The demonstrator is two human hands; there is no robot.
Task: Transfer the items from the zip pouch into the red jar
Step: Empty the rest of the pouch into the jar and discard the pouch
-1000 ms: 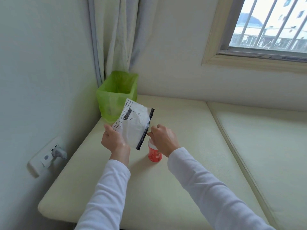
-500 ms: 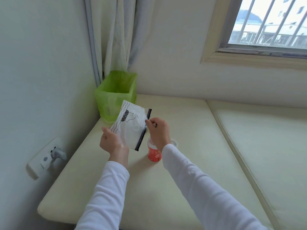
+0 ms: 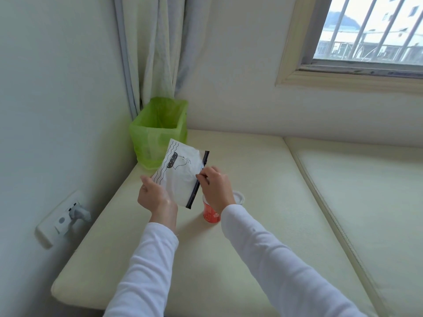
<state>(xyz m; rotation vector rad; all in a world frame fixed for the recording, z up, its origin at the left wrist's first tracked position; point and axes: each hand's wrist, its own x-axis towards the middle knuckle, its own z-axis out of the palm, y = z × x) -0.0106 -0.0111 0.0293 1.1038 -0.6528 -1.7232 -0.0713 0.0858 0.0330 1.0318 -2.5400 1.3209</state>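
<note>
Currently left hand [image 3: 153,197] grips zip pouch [image 3: 182,173] above red jar [image 3: 210,214], right hand [image 3: 215,187] pinching its zipper; a jerk risks spilling.

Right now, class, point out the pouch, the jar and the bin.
pouch [image 3: 180,177], head view, middle of its white printed face
jar [image 3: 210,215], head view, red side wall
bin [image 3: 148,143], head view, green front wall

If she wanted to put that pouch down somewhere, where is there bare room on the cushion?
The near stretch of the cushion, between its front edge and the red jar, is bare, as is the wide right cushion. It is crowded around the jar, the white lid and the green bin in the corner.
</note>
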